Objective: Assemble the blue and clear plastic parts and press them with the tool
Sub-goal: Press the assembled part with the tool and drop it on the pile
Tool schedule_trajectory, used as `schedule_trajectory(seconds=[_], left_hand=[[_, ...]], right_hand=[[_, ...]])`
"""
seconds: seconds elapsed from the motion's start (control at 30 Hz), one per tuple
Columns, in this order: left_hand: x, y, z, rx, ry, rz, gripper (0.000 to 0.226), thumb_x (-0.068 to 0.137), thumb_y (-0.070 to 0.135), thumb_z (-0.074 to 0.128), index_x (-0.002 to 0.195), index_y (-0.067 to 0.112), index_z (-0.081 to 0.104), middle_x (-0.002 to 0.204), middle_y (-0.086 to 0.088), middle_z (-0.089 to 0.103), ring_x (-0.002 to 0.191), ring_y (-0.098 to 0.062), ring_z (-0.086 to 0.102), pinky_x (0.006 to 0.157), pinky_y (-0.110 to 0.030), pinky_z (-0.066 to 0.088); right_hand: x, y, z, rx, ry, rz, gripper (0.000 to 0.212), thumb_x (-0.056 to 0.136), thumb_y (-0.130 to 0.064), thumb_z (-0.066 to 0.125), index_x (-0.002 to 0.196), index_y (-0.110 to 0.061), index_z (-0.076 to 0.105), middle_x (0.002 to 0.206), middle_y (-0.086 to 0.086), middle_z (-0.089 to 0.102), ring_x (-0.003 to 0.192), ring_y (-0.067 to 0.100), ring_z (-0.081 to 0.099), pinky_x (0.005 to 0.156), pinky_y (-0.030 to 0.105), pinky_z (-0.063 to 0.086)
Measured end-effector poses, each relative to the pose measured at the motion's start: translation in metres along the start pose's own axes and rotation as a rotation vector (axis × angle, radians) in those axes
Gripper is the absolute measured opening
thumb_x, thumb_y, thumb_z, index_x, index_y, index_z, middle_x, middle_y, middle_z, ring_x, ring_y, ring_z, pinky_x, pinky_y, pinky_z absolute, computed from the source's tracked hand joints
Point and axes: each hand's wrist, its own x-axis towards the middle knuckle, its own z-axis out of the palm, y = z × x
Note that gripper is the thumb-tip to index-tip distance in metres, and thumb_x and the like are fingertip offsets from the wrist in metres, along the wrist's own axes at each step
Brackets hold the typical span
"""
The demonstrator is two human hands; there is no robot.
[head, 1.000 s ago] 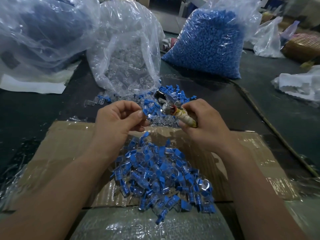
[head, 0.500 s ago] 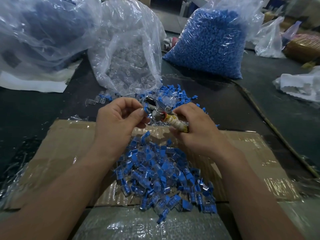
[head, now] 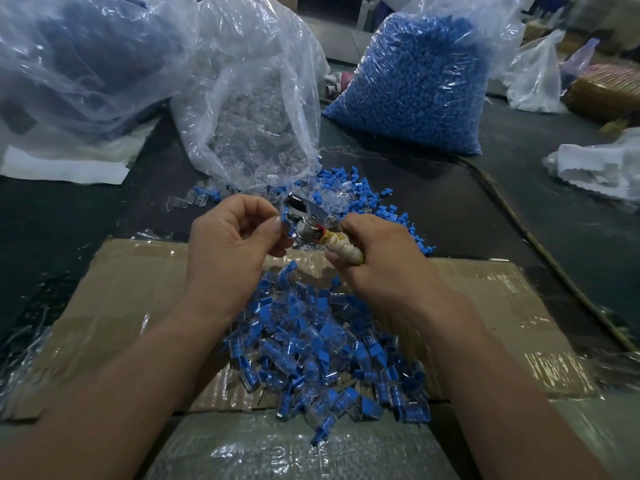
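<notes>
My left hand pinches a small blue and clear part between thumb and fingers. The part sits against the metal head of the pressing tool. My right hand grips the tool by its tape-wrapped handle. Both hands hover above a pile of assembled blue and clear parts on the cardboard sheet. Loose blue and clear parts lie just beyond the hands.
A bag of clear parts lies open behind the hands. A full bag of blue parts stands at the back right. A large bag fills the back left. White crumpled plastic lies at the right on the dark table.
Both hands stay together over the pile; the tool's head has closed in on the part held by my left hand.
</notes>
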Motion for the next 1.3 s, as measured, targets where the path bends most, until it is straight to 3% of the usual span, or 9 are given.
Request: schedule_trajectory(seconds=[0.07,0.4,0.5,0.6,0.7,0.83,0.97,1.2,1.3], left_hand=[[0.0,0.0,0.0,0.012,0.003,0.004,0.026,0.082,-0.005,0.06,0.074,0.019,0.059,0.067,0.001,0.063,0.055,-0.002,0.062,0.056,-0.011,0.049],[-0.001,0.0,-0.002,0.018,0.017,-0.012,0.025,0.082,-0.005,0.06,0.074,0.019,0.059,0.067,0.002,0.064,0.056,-0.003,0.063,0.055,-0.011,0.049],[0.001,0.0,-0.005,-0.007,0.029,-0.037,0.023,0.082,-0.003,0.06,0.074,0.019,0.061,0.062,0.005,0.067,0.056,-0.004,0.063,0.054,-0.013,0.05],[0.005,0.001,-0.012,-0.074,0.018,-0.085,0.02,0.081,-0.002,0.062,0.074,0.017,0.062,0.059,0.005,0.067,0.052,-0.007,0.063,0.051,-0.016,0.05],[0.005,0.005,-0.015,-0.06,-0.07,-0.162,0.014,0.074,0.004,0.066,0.072,0.018,0.066,0.06,0.003,0.068,0.052,-0.005,0.061,0.046,-0.015,0.047],[0.001,0.011,-0.013,0.008,-0.212,-0.207,0.01,0.058,0.022,0.066,0.068,0.021,0.068,0.06,0.004,0.067,0.046,-0.002,0.056,0.045,-0.012,0.046],[-0.003,0.009,-0.006,0.181,-0.245,-0.14,0.012,0.064,0.017,0.075,0.07,0.023,0.066,0.067,0.008,0.068,0.053,-0.004,0.057,0.052,-0.012,0.05],[-0.012,0.015,-0.005,0.255,-0.458,-0.022,0.014,0.07,0.015,0.072,0.068,0.028,0.07,0.071,0.011,0.069,0.053,-0.005,0.052,0.051,-0.014,0.045],[-0.014,0.017,-0.005,0.327,-0.56,0.033,0.014,0.071,0.015,0.073,0.069,0.029,0.071,0.073,0.016,0.068,0.055,-0.013,0.054,0.05,-0.015,0.043]], right_hand=[[0.0,-0.001,0.0,-0.008,-0.001,0.0,0.031,0.082,-0.022,0.063,0.069,-0.03,0.036,0.072,-0.012,0.043,0.067,0.005,0.039,0.06,0.028,0.031],[0.001,0.003,0.003,-0.039,0.038,-0.027,0.014,0.083,-0.029,0.063,0.087,-0.02,0.053,0.079,-0.008,0.047,0.075,0.011,0.042,0.065,0.028,0.034],[0.002,0.011,-0.002,0.017,0.0,-0.025,0.025,0.081,-0.03,0.067,0.1,-0.015,0.062,0.086,-0.005,0.052,0.078,0.011,0.046,0.065,0.019,0.034],[0.0,0.024,-0.012,0.068,-0.029,0.04,0.027,0.076,-0.025,0.074,0.1,-0.018,0.065,0.083,-0.01,0.055,0.077,0.009,0.05,0.063,0.011,0.034],[0.0,0.034,-0.018,0.026,-0.046,0.108,0.028,0.073,-0.025,0.076,0.1,-0.021,0.066,0.085,-0.009,0.059,0.077,0.008,0.051,0.064,0.019,0.037],[0.0,0.038,-0.02,0.053,-0.118,0.17,0.033,0.067,-0.032,0.08,0.096,-0.028,0.064,0.079,-0.021,0.053,0.076,-0.001,0.049,0.064,0.022,0.039],[-0.001,0.04,-0.02,0.001,-0.157,0.218,0.044,0.064,-0.034,0.082,0.103,-0.024,0.065,0.081,-0.019,0.053,0.081,0.007,0.053,0.072,0.03,0.045],[-0.002,0.047,-0.021,-0.053,-0.217,0.218,0.063,0.06,-0.04,0.082,0.116,-0.023,0.059,0.082,-0.023,0.045,0.078,-0.001,0.045,0.064,0.019,0.035],[-0.001,0.048,-0.021,-0.051,-0.247,0.213,0.067,0.061,-0.041,0.082,0.12,-0.022,0.057,0.089,-0.018,0.046,0.086,0.005,0.046,0.066,0.021,0.034]])
